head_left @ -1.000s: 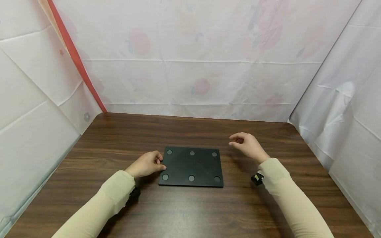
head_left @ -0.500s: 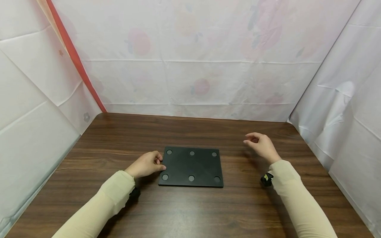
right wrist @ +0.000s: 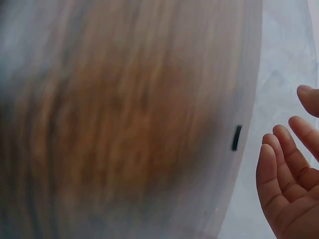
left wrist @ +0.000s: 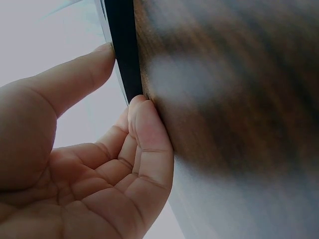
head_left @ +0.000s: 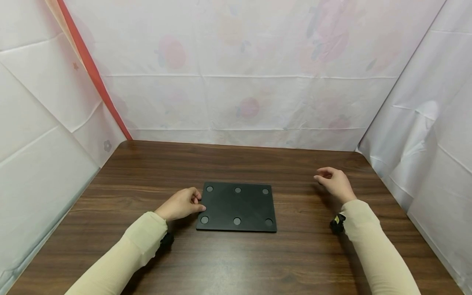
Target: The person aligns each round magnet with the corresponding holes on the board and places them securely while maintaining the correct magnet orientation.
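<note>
A flat black rectangular board [head_left: 237, 205] lies on the table, with several round grey discs [head_left: 237, 221] set along its near and far sides. My left hand [head_left: 180, 204] holds the board's left edge. In the left wrist view, the thumb [left wrist: 84, 74] is on the board's face while curled fingertips [left wrist: 149, 122] meet its edge close to the wood. My right hand [head_left: 336, 184] is off to the right of the board, over the table, its fingers loosely bent and nothing between them. The right wrist view shows those fingers [right wrist: 279, 174] apart from the thumb.
The brown wood-grain table [head_left: 236, 262] is bordered by a pale patterned curtain [head_left: 236, 82] at the back and white cloth [head_left: 435, 164] on the right. A red strip [head_left: 94, 69] runs down the left corner. A small dark strip [right wrist: 237, 138] shows in the right wrist view.
My right hand has moved further right, away from the board. My left hand and the board have stayed in place.
</note>
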`<move>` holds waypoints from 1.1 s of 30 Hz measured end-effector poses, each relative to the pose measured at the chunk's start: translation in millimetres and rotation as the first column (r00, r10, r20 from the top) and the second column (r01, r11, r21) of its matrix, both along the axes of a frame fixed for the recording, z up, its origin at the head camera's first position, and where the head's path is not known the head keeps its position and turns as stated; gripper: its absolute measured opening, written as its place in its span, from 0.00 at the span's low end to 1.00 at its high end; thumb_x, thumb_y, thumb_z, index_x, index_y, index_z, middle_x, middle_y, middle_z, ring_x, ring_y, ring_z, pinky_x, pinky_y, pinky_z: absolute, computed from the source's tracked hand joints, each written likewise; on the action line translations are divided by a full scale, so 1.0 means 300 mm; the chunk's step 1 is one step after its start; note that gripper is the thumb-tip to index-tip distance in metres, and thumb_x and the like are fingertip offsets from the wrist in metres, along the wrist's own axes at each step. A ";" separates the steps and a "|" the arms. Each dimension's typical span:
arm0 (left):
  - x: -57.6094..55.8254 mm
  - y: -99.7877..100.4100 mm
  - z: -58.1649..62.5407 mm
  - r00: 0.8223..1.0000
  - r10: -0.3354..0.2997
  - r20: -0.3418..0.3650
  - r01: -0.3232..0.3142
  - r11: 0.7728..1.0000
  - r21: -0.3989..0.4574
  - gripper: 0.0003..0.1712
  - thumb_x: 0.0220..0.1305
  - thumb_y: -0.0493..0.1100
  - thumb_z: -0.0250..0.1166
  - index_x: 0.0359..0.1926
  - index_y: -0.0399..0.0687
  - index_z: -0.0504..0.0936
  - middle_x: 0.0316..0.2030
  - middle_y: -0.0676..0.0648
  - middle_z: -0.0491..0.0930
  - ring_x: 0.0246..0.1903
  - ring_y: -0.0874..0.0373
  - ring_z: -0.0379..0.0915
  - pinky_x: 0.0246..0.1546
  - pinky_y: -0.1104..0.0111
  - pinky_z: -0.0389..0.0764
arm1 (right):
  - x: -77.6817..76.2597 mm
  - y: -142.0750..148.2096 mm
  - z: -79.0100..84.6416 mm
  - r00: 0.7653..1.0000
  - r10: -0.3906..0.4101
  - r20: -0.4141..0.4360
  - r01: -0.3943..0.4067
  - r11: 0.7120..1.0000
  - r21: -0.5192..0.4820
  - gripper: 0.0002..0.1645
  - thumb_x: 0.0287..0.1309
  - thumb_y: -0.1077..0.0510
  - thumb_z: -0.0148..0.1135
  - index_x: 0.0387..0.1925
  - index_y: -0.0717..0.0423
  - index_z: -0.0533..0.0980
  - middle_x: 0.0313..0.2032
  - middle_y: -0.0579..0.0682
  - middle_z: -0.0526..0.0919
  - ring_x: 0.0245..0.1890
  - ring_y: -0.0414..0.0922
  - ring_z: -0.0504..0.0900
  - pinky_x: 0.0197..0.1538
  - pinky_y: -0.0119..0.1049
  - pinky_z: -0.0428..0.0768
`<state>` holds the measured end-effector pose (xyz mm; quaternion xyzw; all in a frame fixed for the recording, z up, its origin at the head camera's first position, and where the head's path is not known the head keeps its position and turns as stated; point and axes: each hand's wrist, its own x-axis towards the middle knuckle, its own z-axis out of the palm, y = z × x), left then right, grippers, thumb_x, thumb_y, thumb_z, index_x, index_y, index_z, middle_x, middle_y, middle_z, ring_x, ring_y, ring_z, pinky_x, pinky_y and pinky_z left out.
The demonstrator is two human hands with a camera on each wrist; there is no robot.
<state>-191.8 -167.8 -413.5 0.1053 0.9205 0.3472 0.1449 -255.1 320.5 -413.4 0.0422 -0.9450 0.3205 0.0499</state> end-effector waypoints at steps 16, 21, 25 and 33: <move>0.001 0.000 0.001 1.000 -0.005 0.013 0.005 1.000 0.004 0.16 0.60 0.42 0.70 0.42 0.38 0.74 0.32 0.48 0.73 0.29 0.59 0.68 0.32 0.68 0.69 | -0.009 0.061 -0.012 0.995 -0.036 0.095 0.031 0.998 0.057 0.28 0.66 0.49 0.60 0.59 0.66 0.73 0.54 0.70 0.77 0.52 0.64 0.77 0.53 0.57 0.74; 0.001 0.000 0.002 1.000 -0.002 0.017 0.002 1.000 0.002 0.17 0.60 0.42 0.70 0.43 0.38 0.75 0.32 0.47 0.74 0.29 0.58 0.68 0.32 0.68 0.70 | -0.015 0.073 -0.014 0.993 -0.038 0.116 0.030 0.997 0.069 0.28 0.66 0.49 0.59 0.59 0.66 0.73 0.54 0.70 0.77 0.51 0.63 0.77 0.51 0.56 0.75; 0.003 0.000 0.004 1.000 -0.002 0.017 0.002 1.000 0.003 0.17 0.60 0.42 0.70 0.43 0.38 0.75 0.32 0.47 0.73 0.29 0.58 0.68 0.32 0.67 0.70 | -0.019 0.076 -0.011 0.992 -0.037 0.122 0.027 0.996 0.081 0.28 0.66 0.50 0.60 0.58 0.66 0.73 0.52 0.70 0.78 0.48 0.62 0.78 0.50 0.55 0.76; 0.005 0.001 0.004 1.000 0.000 0.017 0.000 1.000 -0.001 0.16 0.60 0.42 0.70 0.43 0.38 0.75 0.32 0.47 0.74 0.29 0.58 0.68 0.33 0.66 0.70 | -0.027 0.076 -0.014 0.990 -0.022 0.142 0.006 0.994 0.112 0.25 0.65 0.52 0.61 0.55 0.67 0.75 0.50 0.68 0.80 0.45 0.60 0.80 0.48 0.53 0.77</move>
